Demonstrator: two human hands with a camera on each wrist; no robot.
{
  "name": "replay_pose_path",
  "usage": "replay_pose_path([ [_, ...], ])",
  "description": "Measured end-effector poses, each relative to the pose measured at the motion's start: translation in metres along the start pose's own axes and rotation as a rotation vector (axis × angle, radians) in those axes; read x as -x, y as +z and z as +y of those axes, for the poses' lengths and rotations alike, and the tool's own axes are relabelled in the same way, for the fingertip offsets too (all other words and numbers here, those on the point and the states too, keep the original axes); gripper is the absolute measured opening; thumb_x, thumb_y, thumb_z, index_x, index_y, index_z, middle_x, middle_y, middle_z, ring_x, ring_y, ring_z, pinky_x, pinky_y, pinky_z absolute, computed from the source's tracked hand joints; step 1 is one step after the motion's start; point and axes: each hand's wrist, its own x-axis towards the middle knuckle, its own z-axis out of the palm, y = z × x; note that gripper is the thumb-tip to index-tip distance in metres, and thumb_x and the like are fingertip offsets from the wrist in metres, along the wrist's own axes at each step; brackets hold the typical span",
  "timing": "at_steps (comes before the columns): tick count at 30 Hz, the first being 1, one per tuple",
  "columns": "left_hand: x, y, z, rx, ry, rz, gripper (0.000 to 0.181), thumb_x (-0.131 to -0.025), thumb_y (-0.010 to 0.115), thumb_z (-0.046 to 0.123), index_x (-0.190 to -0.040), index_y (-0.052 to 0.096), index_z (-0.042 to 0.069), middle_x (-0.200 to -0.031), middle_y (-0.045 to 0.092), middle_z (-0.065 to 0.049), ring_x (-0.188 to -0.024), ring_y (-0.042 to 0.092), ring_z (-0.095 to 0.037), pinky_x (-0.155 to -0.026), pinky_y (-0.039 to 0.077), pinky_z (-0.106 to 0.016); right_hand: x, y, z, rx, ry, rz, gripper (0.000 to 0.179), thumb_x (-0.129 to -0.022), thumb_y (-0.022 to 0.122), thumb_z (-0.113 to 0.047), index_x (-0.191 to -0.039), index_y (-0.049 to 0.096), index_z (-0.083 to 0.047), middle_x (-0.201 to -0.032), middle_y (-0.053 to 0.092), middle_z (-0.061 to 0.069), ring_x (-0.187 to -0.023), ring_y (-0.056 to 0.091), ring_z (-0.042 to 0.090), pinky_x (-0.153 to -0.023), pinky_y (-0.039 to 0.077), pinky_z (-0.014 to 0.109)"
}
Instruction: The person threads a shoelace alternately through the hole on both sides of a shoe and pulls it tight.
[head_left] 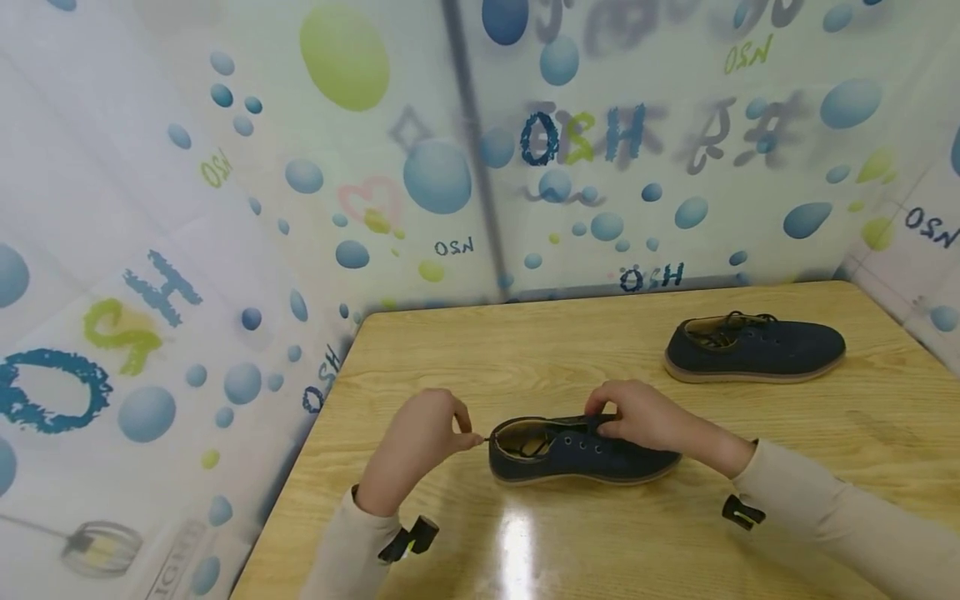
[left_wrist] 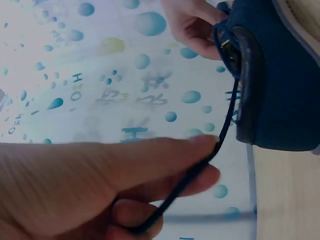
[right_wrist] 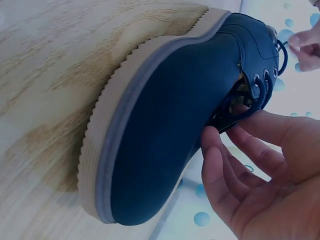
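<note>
A dark navy lace-up shoe (head_left: 543, 468) with a pale sole stands on the table, its heel to the left. Just behind the heel, my left hand (head_left: 422, 446) pinches a dark shoelace (left_wrist: 230, 117) between thumb and fingers. The lace runs taut out of the shoe's opening, as the left wrist view shows. My right hand (head_left: 645, 415) is over the lacing at the front of the shoe. Its thumb and fingers pinch the lace by the tongue (right_wrist: 257, 106), close to the metal eyelets; the fingertips are partly hidden there.
A matching navy shoe (head_left: 757, 350) stands at the back right of the wooden table (head_left: 450, 358), toe to the right. Behind and to the left hangs a pale curtain (head_left: 247, 200) printed with drops and letters. Each wrist wears a small black camera (head_left: 422, 533).
</note>
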Motion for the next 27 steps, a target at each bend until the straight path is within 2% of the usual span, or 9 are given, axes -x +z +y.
replay_pose_path([
  [2,0.001,0.004,-0.004,0.031,0.018,-0.072,0.019,-0.082,0.081,0.03,-0.068,0.073,0.019,-0.068,0.067,0.006,-0.049,0.044,-0.007,-0.049,0.036,-0.023,0.0,0.0,0.0,0.002,0.002,-0.001,0.02,-0.086,0.076,-0.012,-0.105,0.071,-0.015,-0.104,0.071,0.002,-0.096,0.066,0.022,-0.076,0.052,0.035],
  [5,-0.002,0.005,-0.01,0.236,0.101,-0.113,0.025,-0.091,0.072,0.028,-0.069,0.067,0.018,-0.065,0.057,0.008,-0.049,0.036,-0.005,-0.05,0.032,-0.021,0.0,0.001,0.001,-0.003,0.006,0.002,0.019,-0.087,0.075,-0.014,-0.105,0.071,-0.016,-0.104,0.071,0.001,-0.094,0.066,0.02,-0.075,0.051,0.033],
  [9,-0.009,0.002,-0.013,0.76,0.253,-0.078,0.03,-0.105,0.05,0.026,-0.08,0.058,0.012,-0.081,0.05,0.001,-0.065,0.044,-0.007,-0.063,0.044,-0.023,0.001,0.002,0.003,-0.019,0.005,0.01,0.016,-0.088,0.074,-0.016,-0.104,0.071,-0.017,-0.103,0.071,0.001,-0.09,0.065,0.016,-0.071,0.05,0.03],
  [13,-0.012,-0.005,-0.013,1.339,0.38,0.032,0.032,-0.108,0.038,0.031,-0.087,0.054,0.011,-0.104,0.052,-0.001,-0.088,0.056,-0.01,-0.083,0.054,-0.025,0.0,0.005,0.008,-0.023,-0.008,0.041,0.013,-0.089,0.074,-0.019,-0.101,0.072,-0.019,-0.101,0.073,-0.001,-0.083,0.064,0.009,-0.067,0.048,0.025],
  [15,-0.013,-0.007,-0.012,1.555,0.427,0.062,0.033,-0.108,0.034,0.032,-0.089,0.053,0.013,-0.11,0.056,0.001,-0.09,0.06,-0.008,-0.084,0.054,-0.023,0.0,0.006,0.009,-0.023,-0.011,0.061,0.01,-0.089,0.073,-0.02,-0.099,0.073,-0.02,-0.099,0.073,-0.002,-0.078,0.062,0.005,-0.065,0.046,0.023],
  [17,-0.014,-0.008,-0.012,1.692,0.473,0.072,0.035,-0.109,0.029,0.03,-0.088,0.052,0.015,-0.105,0.062,0.002,-0.084,0.062,-0.006,-0.081,0.053,-0.022,0.0,0.007,0.01,-0.028,-0.007,0.077,0.007,-0.089,0.073,-0.021,-0.096,0.073,-0.021,-0.096,0.074,-0.003,-0.071,0.058,0.001,-0.061,0.044,0.022],
  [20,-0.015,-0.009,-0.012,1.827,0.534,0.091,0.039,-0.11,0.021,0.028,-0.086,0.049,0.015,-0.084,0.059,0.004,-0.069,0.052,-0.006,-0.065,0.041,-0.019,0.001,0.008,0.009,-0.018,-0.006,0.1,0.003,-0.091,0.072,-0.021,-0.093,0.074,-0.021,-0.091,0.074,-0.003,-0.061,0.054,-0.002,-0.055,0.042,0.021],
  [23,-0.017,-0.009,-0.012,1.854,0.554,0.152,0.04,-0.111,0.018,0.026,-0.083,0.044,0.015,-0.069,0.041,0.003,-0.059,0.032,-0.01,-0.056,0.022,-0.024,0.001,0.01,0.008,0.029,-0.019,0.131,0.003,-0.092,0.07,-0.022,-0.09,0.073,-0.021,-0.086,0.073,-0.004,-0.056,0.051,-0.004,-0.053,0.04,0.02],
  [27,-0.016,-0.009,-0.011,1.671,0.473,0.246,0.04,-0.111,0.023,0.022,-0.074,0.036,0.015,-0.059,0.027,0.002,-0.05,0.018,-0.012,-0.05,0.012,-0.028,0.002,0.011,0.007,0.095,-0.045,0.163,0.006,-0.091,0.071,-0.022,-0.086,0.072,-0.022,-0.083,0.073,-0.006,-0.057,0.048,-0.004,-0.055,0.04,0.02],
])
